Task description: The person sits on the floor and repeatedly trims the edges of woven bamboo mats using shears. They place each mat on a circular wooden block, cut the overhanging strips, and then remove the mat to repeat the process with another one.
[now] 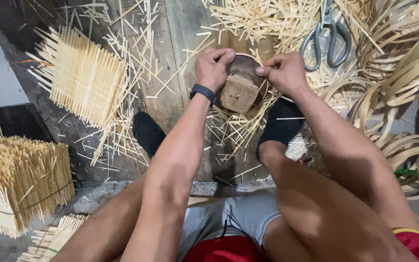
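My left hand [212, 66] and my right hand [283, 71] both pinch the rim of a thin bamboo hoop [246, 57] that wraps around a round dark wooden mould [245, 68]. A squared wooden block [237, 93] stands in front of the mould, between my hands. A black band sits on my left wrist. My feet in black socks [281, 123] rest on either side of the block, on the wooden floor.
Grey-handled scissors [327, 38] lie among loose bamboo sticks [263, 19] at the top right. Curled bamboo strips [398, 73] pile up on the right. A woven bamboo mat [81, 75] lies at the left, and bundled sticks [18, 179] stack at the lower left.
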